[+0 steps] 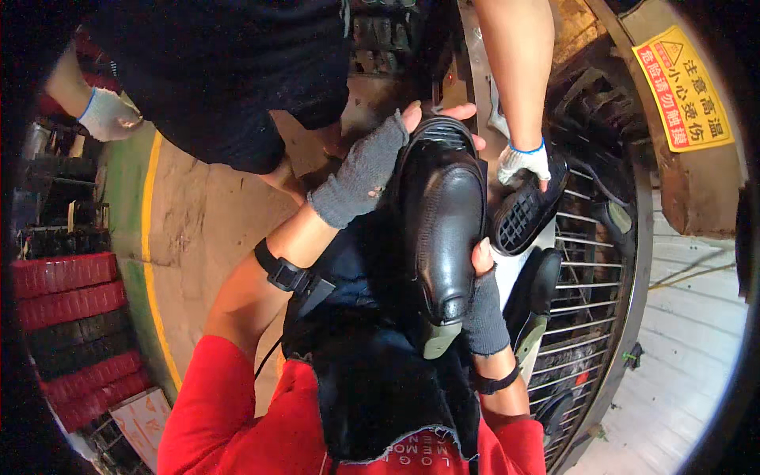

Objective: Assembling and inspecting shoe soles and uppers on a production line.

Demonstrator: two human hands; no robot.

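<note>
A black leather shoe [447,229] is held in front of my apron, with a pale green piece like a shoe last [440,340] showing at its near end. My left hand [368,166], in a grey fingerless glove, grips the far end, its fingers curled over the top. On the shoe's right side my right hand [484,305], gloved the same way, has its thumb against the leather and its other fingers hidden. Just beyond it, a co-worker's white-gloved hand [524,164] touches a black shoe sole [526,214], tread facing up.
Another black shoe [545,277] with a pale green end lies to my right, beside a rack of metal bars [586,285]. A yellow and red warning sign [682,87] is at upper right. The co-worker [229,71] stands opposite. Red and black stacks [71,289] line the left.
</note>
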